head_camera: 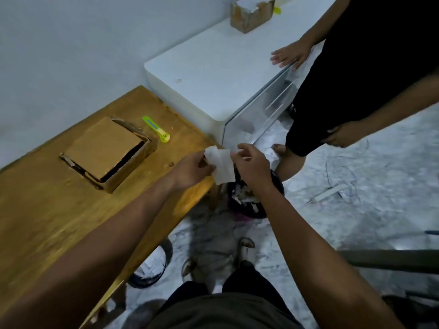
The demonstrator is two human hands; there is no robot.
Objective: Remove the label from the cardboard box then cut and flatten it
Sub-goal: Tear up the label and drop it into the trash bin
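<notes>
Two hands hold one white paper label just off the right end of the wooden table, above a dark round waste bin that stands on the floor against that end. We note the left hand pinching the label's left edge between thumb and curled fingers, and the right hand touching its right edge, fingers bent; we cannot tell how firmly the right hand grips. We find the brown cardboard box resting on the table, left of the hands and well apart from them, its top flap partly lifted so a dark gap shows along one side. We record a lime-green utility knife lying flat on the table just beyond the box, untouched. Past the table's far right corner we see a low white cabinet, carrying a second, smaller cardboard box at its far end. We observe another person in black clothing standing right of the cabinet, one spread hand resting on its edge. A white power strip with cables lies on the pale floor, right of the bin.
</notes>
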